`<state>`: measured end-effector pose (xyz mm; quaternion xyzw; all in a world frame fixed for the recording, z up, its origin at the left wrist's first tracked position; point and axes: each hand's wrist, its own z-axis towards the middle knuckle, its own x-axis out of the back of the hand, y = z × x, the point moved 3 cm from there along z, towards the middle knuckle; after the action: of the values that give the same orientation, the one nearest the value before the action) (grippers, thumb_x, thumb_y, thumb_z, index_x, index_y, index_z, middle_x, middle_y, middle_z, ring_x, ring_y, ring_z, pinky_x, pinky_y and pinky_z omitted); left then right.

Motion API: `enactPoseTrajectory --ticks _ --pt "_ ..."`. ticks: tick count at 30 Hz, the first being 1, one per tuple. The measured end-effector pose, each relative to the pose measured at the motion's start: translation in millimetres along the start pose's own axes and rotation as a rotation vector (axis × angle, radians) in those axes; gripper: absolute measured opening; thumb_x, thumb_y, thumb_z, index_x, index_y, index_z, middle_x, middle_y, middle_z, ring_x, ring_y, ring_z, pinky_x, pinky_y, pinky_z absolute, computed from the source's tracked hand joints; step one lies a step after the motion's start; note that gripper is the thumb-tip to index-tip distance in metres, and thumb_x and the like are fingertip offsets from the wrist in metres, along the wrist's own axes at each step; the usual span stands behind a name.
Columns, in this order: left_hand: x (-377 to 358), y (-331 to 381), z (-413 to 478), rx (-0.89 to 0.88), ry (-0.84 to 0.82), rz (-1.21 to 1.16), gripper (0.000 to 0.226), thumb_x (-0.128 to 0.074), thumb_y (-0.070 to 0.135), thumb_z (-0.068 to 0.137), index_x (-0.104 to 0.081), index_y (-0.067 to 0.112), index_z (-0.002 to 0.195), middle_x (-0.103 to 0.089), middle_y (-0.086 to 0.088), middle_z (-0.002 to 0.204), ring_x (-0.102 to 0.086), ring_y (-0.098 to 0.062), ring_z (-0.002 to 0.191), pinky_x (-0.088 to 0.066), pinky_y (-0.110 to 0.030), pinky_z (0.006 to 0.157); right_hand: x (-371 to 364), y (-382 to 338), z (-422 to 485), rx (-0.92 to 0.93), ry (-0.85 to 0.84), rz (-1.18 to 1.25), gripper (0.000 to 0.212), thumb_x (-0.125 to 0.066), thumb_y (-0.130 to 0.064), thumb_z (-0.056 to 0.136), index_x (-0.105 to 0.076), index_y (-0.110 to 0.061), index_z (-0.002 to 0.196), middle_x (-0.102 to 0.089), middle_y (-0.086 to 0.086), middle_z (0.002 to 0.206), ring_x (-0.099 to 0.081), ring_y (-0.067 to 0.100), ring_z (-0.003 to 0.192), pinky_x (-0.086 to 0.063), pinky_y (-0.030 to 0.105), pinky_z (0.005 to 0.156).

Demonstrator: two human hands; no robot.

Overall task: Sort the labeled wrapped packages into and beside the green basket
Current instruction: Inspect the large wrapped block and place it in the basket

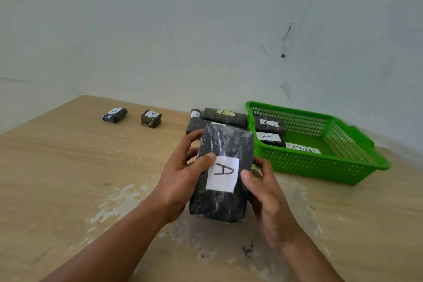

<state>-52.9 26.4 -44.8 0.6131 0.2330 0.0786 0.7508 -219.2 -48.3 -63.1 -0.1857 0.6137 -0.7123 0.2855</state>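
Worn wooden table meets a pale wall. Over its near part the left hand and right hand both curl round a large black package marked A, just left of the green basket. Label-checking looks like the current step; next it needs setting down with the other A packages. Whether A belongs inside or beside is unclear: the basket's paper sign is half hidden.

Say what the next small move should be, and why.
Probably carry the package forward to the A pile beside the basket: left hand and right hand grip it, label reads A. Another A lies in the basket, so unsure.
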Motion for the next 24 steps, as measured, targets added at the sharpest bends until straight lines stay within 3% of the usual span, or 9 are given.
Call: enactPoseTrajectory --ticks 2,5,8,12,15,19,21,24 --pt "-7 -2 -4 0.008 -0.059 0.032 0.052 -0.071 0.029 0.082 -0.060 0.054 0.126 -0.067 -0.011 0.127 -0.073 -0.032 0.108 -0.061 -0.056 0.090 1 -6 3 0.017 0.037 0.108 0.061 -0.075 -0.046 0.082 -0.053 -0.036 0.138 -0.073 0.014 0.128 -0.070 0.038 0.119 -0.051 0.062 0.104" --pt "-16 -5 -9 -0.003 -0.129 0.052 0.060 -0.068 0.026 0.083 -0.056 0.058 0.132 -0.065 -0.008 0.129 -0.072 -0.030 0.111 -0.059 -0.054 0.094 0 -13 5 0.020 0.087 0.195 0.050 -0.065 -0.033 0.092 -0.055 -0.028 0.140 -0.072 0.019 0.128 -0.069 0.045 0.117 -0.050 0.069 0.103" --pt "-21 -3 -10 -0.009 -0.149 0.019 0.059 -0.068 0.026 0.086 -0.054 0.051 0.138 -0.065 -0.010 0.133 -0.070 -0.031 0.115 -0.057 -0.055 0.097 -2 -15 6 0.019 0.135 0.177 0.047 -0.062 -0.026 0.092 -0.057 -0.022 0.138 -0.071 0.022 0.126 -0.068 0.050 0.115 -0.049 0.074 0.101" --pt "-27 4 -14 -0.028 -0.048 -0.016 0.037 -0.066 0.019 0.099 -0.060 0.041 0.127 -0.069 -0.017 0.120 -0.075 -0.034 0.101 -0.062 -0.055 0.086 -6 -19 3 0.031 0.160 0.173 0.046 -0.064 -0.022 0.089 -0.058 -0.019 0.134 -0.072 0.022 0.122 -0.069 0.050 0.112 -0.054 0.070 0.098" --pt "-29 8 -16 -0.069 -0.009 0.019 0.035 -0.065 0.012 0.098 -0.062 0.041 0.119 -0.069 -0.018 0.115 -0.076 -0.035 0.094 -0.064 -0.052 0.079 -10 -23 2 0.042 0.163 0.184 0.043 -0.068 -0.024 0.088 -0.058 -0.019 0.129 -0.073 0.023 0.120 -0.069 0.051 0.110 -0.056 0.067 0.093" --pt "-27 12 -19 -0.175 -0.050 0.054 0.038 -0.067 0.021 0.096 -0.058 0.044 0.125 -0.069 -0.009 0.122 -0.074 -0.030 0.105 -0.062 -0.053 0.087 -8 -29 2 0.125 0.182 0.140 0.048 -0.075 -0.025 0.084 -0.060 -0.028 0.131 -0.073 0.019 0.122 -0.070 0.047 0.113 -0.055 0.067 0.098" --pt "-24 15 -20 -0.232 -0.092 0.098 0.054 -0.068 0.026 0.090 -0.051 0.049 0.137 -0.068 0.000 0.131 -0.068 -0.024 0.121 -0.056 -0.053 0.099 -6 -33 1 0.193 0.132 0.086 0.063 -0.074 -0.023 0.086 -0.052 -0.034 0.144 -0.071 0.012 0.131 -0.068 0.037 0.122 -0.055 0.058 0.102" --pt "-18 16 -19 -0.257 -0.117 0.193 0.075 -0.073 0.029 0.089 -0.038 0.056 0.149 -0.056 0.017 0.148 -0.053 -0.012 0.139 -0.045 -0.051 0.113 1 -35 1 0.227 0.042 -0.013 0.078 -0.066 -0.013 0.089 -0.036 -0.032 0.159 -0.066 -0.002 0.144 -0.061 0.018 0.135 -0.052 0.031 0.106"
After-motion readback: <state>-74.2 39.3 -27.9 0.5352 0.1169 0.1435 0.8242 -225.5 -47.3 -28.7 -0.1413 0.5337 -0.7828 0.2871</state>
